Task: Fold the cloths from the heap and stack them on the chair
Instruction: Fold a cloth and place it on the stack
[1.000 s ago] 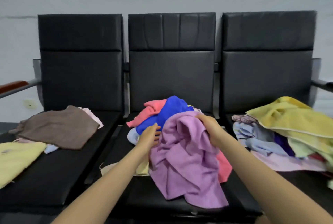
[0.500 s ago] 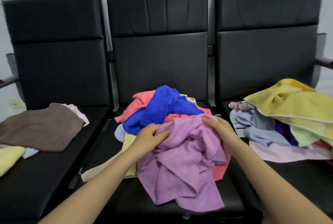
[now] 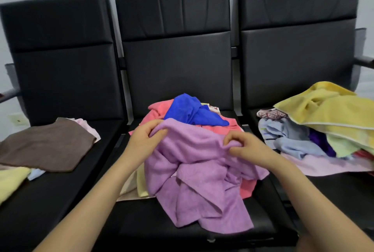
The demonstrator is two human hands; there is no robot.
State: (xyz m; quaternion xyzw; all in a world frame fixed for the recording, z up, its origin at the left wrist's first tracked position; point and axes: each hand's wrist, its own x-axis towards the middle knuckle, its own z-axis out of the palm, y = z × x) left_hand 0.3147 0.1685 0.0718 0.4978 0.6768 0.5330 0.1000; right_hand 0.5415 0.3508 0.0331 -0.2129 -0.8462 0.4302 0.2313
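A crumpled purple cloth (image 3: pixel 198 178) lies on top of the heap on the middle chair (image 3: pixel 176 65). My left hand (image 3: pixel 144 140) pinches its upper left edge and my right hand (image 3: pixel 240 144) pinches its upper right edge. The cloth hangs bunched between and below them. Behind it in the heap lie a blue cloth (image 3: pixel 190 111) and a coral cloth (image 3: pixel 159 108), and pale yellow and beige cloths (image 3: pixel 139 185) stick out at the lower left.
The left chair (image 3: pixel 60 53) holds a flat brown cloth (image 3: pixel 44 144) over pink, light yellow and pale blue ones. The right chair (image 3: pixel 297 49) carries a loose pile topped by a yellow towel (image 3: pixel 332 110), with light blue and pink cloths under it.
Both hands moved apart along the purple cloth's top edge, stretching it between them. The view shifted closer and down toward the heap.
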